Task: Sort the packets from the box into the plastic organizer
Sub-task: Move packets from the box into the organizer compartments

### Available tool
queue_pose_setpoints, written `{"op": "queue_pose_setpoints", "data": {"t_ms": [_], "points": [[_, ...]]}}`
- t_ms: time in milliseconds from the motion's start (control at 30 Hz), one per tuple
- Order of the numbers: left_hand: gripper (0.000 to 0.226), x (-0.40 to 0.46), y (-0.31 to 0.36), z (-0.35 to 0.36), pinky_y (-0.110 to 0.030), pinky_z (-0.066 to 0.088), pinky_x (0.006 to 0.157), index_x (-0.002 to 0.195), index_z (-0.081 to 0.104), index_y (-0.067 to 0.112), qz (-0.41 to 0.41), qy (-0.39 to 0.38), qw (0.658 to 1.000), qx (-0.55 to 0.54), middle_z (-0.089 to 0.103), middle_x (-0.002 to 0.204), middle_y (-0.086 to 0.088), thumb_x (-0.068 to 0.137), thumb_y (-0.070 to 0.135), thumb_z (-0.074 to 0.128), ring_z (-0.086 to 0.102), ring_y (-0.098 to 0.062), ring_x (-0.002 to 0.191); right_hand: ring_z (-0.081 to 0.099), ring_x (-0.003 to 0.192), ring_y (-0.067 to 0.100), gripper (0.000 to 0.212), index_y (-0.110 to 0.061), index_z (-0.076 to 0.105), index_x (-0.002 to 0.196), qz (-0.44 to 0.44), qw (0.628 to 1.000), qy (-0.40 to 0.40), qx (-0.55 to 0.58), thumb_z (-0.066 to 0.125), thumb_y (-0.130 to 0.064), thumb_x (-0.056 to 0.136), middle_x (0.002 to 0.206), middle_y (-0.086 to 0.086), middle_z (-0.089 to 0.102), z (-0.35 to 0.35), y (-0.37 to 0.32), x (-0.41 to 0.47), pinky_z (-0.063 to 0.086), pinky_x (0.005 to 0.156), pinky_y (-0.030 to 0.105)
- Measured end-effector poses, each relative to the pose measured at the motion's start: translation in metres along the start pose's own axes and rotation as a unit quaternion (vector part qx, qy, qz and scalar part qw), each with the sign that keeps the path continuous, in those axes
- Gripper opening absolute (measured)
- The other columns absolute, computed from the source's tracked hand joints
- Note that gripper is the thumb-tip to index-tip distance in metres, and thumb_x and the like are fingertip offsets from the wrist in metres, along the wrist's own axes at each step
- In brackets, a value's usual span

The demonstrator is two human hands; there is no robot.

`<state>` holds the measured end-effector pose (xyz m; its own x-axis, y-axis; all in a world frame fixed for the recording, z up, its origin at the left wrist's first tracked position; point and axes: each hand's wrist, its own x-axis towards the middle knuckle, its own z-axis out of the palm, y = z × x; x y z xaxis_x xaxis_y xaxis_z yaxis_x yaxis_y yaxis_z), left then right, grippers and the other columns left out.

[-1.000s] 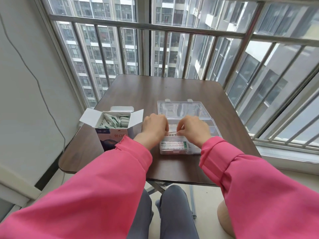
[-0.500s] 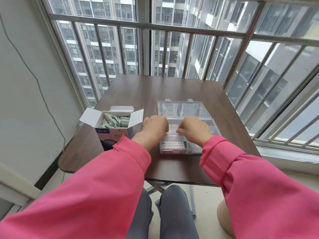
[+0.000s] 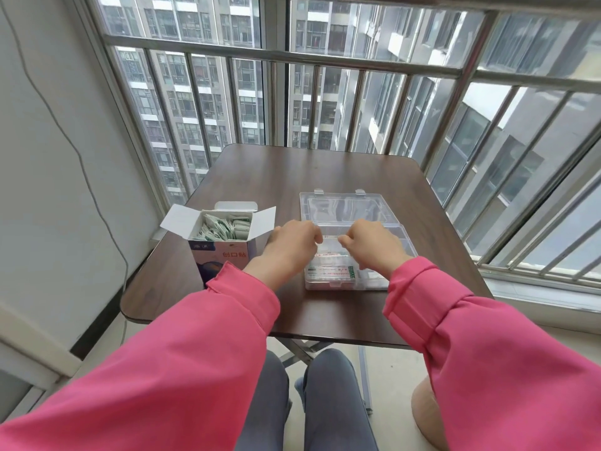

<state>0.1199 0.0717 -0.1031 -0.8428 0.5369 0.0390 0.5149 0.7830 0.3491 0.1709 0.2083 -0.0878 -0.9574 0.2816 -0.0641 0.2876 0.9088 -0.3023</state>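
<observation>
Packets (image 3: 330,270) are lying in the organizer (image 3: 383,283); both hands (image 3: 294,244) (image 3: 370,244) are hovering with curled fingers, perhaps pinching one to seat it.

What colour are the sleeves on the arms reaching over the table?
Pink sleeves, seen clearly in the head view.

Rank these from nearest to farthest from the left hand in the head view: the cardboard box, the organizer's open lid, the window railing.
Measured from the left hand:
1. Cardboard box, just to the hand's left on the table, almost touching it.
2. Organizer's open lid, lying flat beyond the hand and a little to its right.
3. Window railing, well past the table's far edge.
</observation>
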Motion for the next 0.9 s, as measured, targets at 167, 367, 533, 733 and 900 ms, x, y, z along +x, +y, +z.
{"op": "queue_pose_setpoints", "data": {"t_ms": [167,367,533,733,900], "points": [[0.023,-0.017,0.010,-0.008,-0.037,0.049,0.084,0.104,0.066,0.016,0.021,0.068,0.990,-0.123,0.069,0.103,-0.003,0.088,0.012,0.049,0.061,-0.023,0.093,0.063,0.084,0.033,0.029,-0.012,0.053,0.066,-0.005,0.999,0.031,0.034,0.044,-0.024,0.092,0.078,0.010,0.062,-0.006,0.000,-0.014,0.051,0.077,0.040],[0.013,-0.051,0.018,-0.035,-0.030,0.049,0.073,0.095,0.064,0.009,0.086,0.195,0.956,-0.204,0.069,0.086,-0.006,0.087,0.008,0.053,0.057,-0.015,0.065,0.059,0.107,0.025,0.028,-0.007,0.068,0.109,-0.113,0.981,0.131,0.093,0.045,-0.008,0.093,0.111,0.010,0.068,-0.019,-0.022,-0.035,0.037,0.091,0.029],[0.032,-0.070,-0.020,-0.057,-0.029,0.043,0.083,0.112,0.058,0.010,0.067,0.270,0.954,-0.109,0.061,0.108,-0.007,0.080,0.003,0.056,0.055,-0.020,0.093,0.055,0.113,0.024,0.031,-0.006,0.063,0.117,-0.196,0.963,0.148,0.108,0.047,-0.001,0.091,0.119,0.011,0.063,-0.023,-0.054,-0.050,0.032,0.093,0.021],[0.088,-0.078,-0.084,-0.084,-0.033,0.025,0.108,0.147,0.023,0.014,-0.006,0.074,0.991,0.114,0.033,0.149,-0.003,0.076,0.039,0.068,0.027,-0.023,0.137,0.047,0.124,0.022,0.034,-0.015,0.054,0.129,-0.262,0.961,0.068,0.052,0.045,-0.015,0.096,0.134,0.004,0.054,-0.015,-0.093,-0.049,0.033,0.103,0.032],[0.094,-0.070,-0.110,-0.090,-0.034,0.029,0.108,0.148,0.024,0.018,-0.004,-0.009,0.992,0.125,0.035,0.148,-0.004,0.073,0.044,0.074,0.033,-0.022,0.135,0.056,0.111,0.026,0.029,-0.013,0.062,0.120,-0.235,0.970,0.059,0.036,0.045,-0.020,0.097,0.120,0.009,0.063,-0.009,-0.117,-0.037,0.042,0.093,0.035]]}}
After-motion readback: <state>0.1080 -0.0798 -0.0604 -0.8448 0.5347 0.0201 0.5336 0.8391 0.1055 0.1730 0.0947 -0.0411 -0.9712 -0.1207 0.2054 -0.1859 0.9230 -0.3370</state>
